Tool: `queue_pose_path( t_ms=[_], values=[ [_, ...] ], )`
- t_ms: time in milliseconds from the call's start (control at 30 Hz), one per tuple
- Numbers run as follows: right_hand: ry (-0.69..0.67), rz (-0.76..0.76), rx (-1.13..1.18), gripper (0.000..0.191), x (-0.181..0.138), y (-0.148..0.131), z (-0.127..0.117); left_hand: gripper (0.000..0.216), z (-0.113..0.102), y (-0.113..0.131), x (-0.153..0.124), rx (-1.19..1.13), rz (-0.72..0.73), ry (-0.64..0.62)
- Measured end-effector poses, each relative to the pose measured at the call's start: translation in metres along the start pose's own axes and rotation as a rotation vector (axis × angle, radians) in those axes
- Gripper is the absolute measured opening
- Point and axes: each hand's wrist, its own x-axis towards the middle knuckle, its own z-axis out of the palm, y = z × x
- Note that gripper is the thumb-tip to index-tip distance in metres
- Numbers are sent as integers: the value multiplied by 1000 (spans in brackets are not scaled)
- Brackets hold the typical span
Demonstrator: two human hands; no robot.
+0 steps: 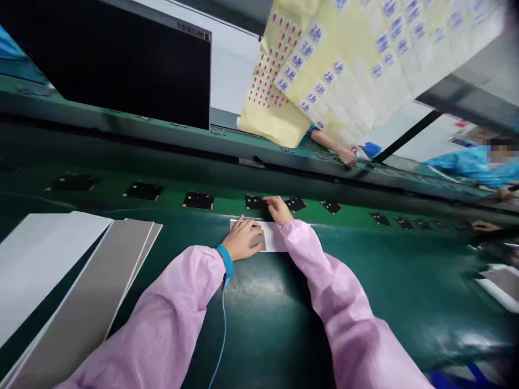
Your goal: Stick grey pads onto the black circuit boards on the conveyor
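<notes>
My left hand (244, 238) lies flat with its fingers apart on a small white and grey sheet (275, 236) on the green work surface. A blue wrist band (225, 260) with a thin cord circles that wrist. Beyond the sheet, my right hand (278, 209) reaches to the right end of a flat black board (254, 202) with small white marks. Its fingertips are drawn together at that board's edge; whatever is between them is too small to make out. Just right of this hand lies another black board (295, 204), partly hidden by it.
More black boards (198, 200) lie in a row along the green strip. White and grey sheets (87, 281) are stacked at left. A dark screen (133, 59) and hanging yellow label sheets (279, 70) stand over the back ledge. Another person's hand (347, 155) is behind it.
</notes>
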Motion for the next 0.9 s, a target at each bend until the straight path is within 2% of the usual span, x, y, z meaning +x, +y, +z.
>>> queue_pose_path(
  t_ms=[133,267,500,667,900],
  values=[
    [5,-23,-11,19,-57,-1,3,24,5,-3,3,-40,-25,31],
    [-92,-45,-92,19,-80,-9,6,22,8,-5,2,-44,-26,59],
    [-156,-3,-100,14,-78,-17,-1,21,4,-2,2,-39,-23,68],
    [-186,54,-86,5,-74,-17,-3,14,1,1,2,-10,26,19],
    [-202,8,-126,10,-71,-16,-1,12,0,2,2,12,30,-19]
  ],
)
